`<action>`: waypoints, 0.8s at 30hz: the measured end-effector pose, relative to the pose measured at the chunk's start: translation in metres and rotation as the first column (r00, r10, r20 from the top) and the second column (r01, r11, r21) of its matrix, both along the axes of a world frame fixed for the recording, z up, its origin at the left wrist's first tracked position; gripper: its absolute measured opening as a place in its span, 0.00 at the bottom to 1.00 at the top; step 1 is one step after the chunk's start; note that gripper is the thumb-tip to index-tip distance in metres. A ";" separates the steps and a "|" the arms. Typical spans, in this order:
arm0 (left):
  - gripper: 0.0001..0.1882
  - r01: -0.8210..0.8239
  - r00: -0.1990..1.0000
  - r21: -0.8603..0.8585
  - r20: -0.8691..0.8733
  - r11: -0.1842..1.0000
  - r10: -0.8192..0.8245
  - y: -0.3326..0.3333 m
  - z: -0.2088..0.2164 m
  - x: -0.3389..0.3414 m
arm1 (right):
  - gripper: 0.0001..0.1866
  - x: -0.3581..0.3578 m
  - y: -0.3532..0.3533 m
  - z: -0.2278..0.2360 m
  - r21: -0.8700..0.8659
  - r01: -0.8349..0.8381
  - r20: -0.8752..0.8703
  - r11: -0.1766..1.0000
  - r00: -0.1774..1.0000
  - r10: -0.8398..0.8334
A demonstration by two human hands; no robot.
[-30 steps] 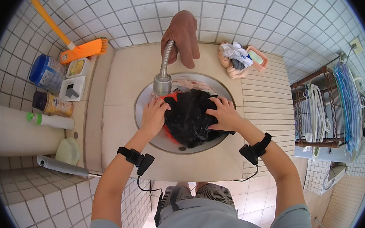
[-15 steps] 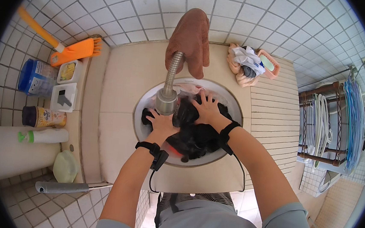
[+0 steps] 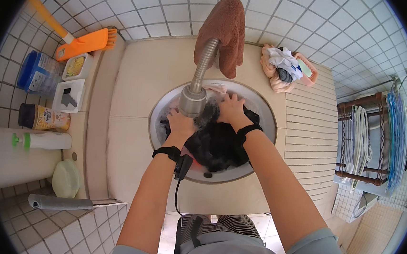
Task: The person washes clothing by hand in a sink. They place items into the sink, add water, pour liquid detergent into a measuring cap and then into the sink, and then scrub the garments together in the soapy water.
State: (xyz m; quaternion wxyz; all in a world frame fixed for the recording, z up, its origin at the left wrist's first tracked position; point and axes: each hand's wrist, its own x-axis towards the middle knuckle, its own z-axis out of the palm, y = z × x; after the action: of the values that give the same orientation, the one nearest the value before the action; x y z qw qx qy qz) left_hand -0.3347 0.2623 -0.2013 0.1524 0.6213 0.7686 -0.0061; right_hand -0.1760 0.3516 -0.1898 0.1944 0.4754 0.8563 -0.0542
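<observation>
Head view: A person's two bare hands press into wet laundry in an oval sink (image 3: 272,137) beneath a flexible metal faucet (image 3: 192,101). The left hand (image 3: 181,125), close beside the spout, could knock its knuckles on the metal if it lifts sharply. A hard push could send water over the rim, and the black garment (image 3: 218,147), bunched near the front wall, could cover the small dark overflow hole (image 3: 208,175) if shoved closer. Dark dye, if loose, could stain the pale pink cloth (image 3: 216,88) at the back. Neither hand is closed in a grip: both look spread, though the left fingertips are partly hidden. The garment lies in the sink, mostly between and in front of the wrists, with the right hand (image 3: 232,111) on its far edge.
</observation>
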 end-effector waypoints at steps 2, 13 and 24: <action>0.38 -0.003 1.000 -0.017 0.013 1.000 0.003 -0.005 0.016 0.006 | 0.31 0.011 -0.004 0.004 0.007 -0.029 -0.053 1.000 0.998 0.030; 0.31 0.056 0.917 0.297 0.363 0.953 -0.167 -0.069 0.042 -0.020 | 0.30 0.047 -0.070 0.064 0.184 -0.341 -0.380 0.922 0.840 0.387; 0.25 0.316 0.896 0.212 0.254 0.925 -0.365 -0.107 0.088 -0.020 | 0.31 0.094 -0.079 0.104 0.107 -0.596 -0.456 0.796 0.682 0.572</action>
State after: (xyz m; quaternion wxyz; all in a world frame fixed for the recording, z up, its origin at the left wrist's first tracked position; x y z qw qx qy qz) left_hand -0.3543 0.1549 -0.1131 0.2075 0.7511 0.6148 0.1219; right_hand -0.0818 0.2724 -0.0858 0.0016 0.1450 0.9817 -0.1233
